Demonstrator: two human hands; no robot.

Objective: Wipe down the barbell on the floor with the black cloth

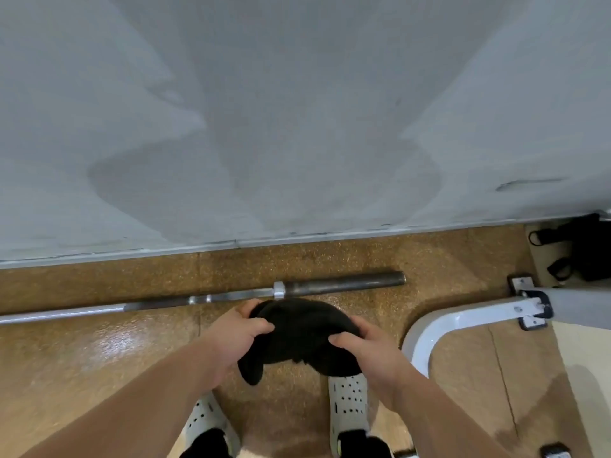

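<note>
Both hands, left [239,335] and right [367,350], grip the bunched cloth [297,338] above the bar [205,297] lying along the wall's foot, where a loose wad could skip spots.

It looked like a gym or workout room: a steel barbell [344,281] lay on speckled brown floor [99,352] along a plain grey wall [297,110], near a white curved metal frame [439,325] with bolted brackets, black straps [578,249] heaped behind it.
</note>
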